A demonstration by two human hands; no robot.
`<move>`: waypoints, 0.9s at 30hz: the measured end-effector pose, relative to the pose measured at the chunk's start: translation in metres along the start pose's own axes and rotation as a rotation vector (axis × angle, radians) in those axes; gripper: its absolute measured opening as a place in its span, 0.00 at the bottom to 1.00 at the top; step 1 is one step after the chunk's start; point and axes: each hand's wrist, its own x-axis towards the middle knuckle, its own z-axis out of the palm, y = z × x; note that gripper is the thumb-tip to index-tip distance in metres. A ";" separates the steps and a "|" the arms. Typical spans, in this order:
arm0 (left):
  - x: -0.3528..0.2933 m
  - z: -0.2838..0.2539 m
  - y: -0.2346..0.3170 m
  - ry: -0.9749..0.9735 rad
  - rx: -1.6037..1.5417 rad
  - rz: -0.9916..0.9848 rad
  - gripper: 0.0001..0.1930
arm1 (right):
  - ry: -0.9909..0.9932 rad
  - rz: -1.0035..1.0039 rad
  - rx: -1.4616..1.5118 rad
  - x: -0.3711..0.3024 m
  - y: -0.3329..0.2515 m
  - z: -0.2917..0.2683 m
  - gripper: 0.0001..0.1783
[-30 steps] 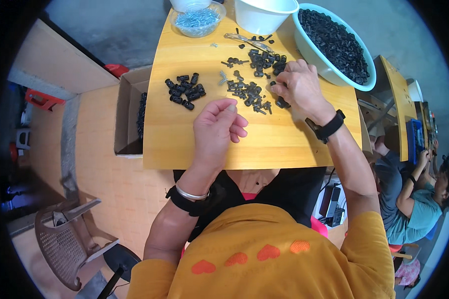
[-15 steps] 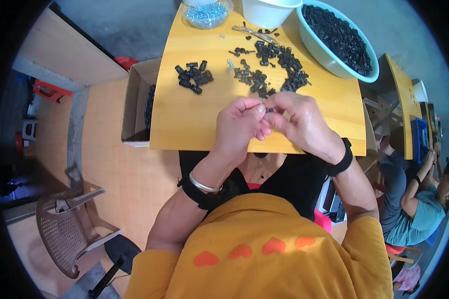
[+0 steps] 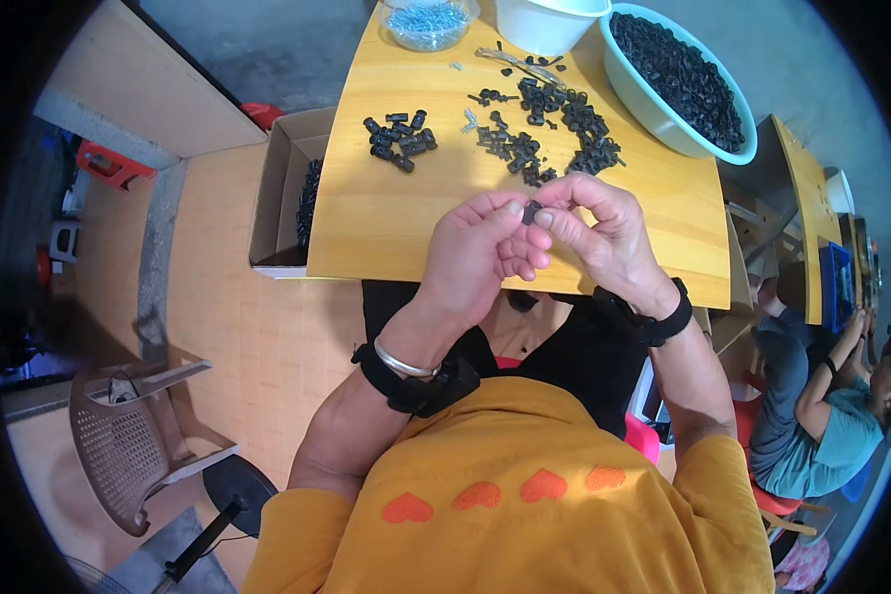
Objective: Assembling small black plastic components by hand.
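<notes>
Between my two hands, over the table's near edge, is a small black plastic piece [image 3: 532, 212] that looks like part of a cord lock. My left hand [image 3: 480, 243] pinches it from the left, its lower fingers curled beneath. From the right, the thumb and forefinger of my right hand [image 3: 604, 233] grip the same piece. Just beyond my fingers lie loose small black parts [image 3: 510, 148], spread in a rough pile. A separate cluster of black barrel-shaped pieces [image 3: 401, 139] sits to the left. Fingers partly cover the held piece, so its exact shape cannot be made out.
At the table's [image 3: 366, 228] far side stand a clear bowl of small metal springs [image 3: 428, 22], a white tub [image 3: 549, 25] and a pale blue basin [image 3: 653, 114] heaped with black parts. A cardboard box [image 3: 277, 188] adjoins the left edge. Another person [image 3: 827, 436] sits at right.
My right hand's fingers have shifted, and more of the black piece shows between both hands. The whole view has moved slightly, so the table sits a little higher and to the right.
</notes>
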 end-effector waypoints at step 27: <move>0.030 -0.048 0.016 0.111 0.253 0.135 0.08 | -0.109 0.047 -1.151 0.230 0.058 -0.006 0.09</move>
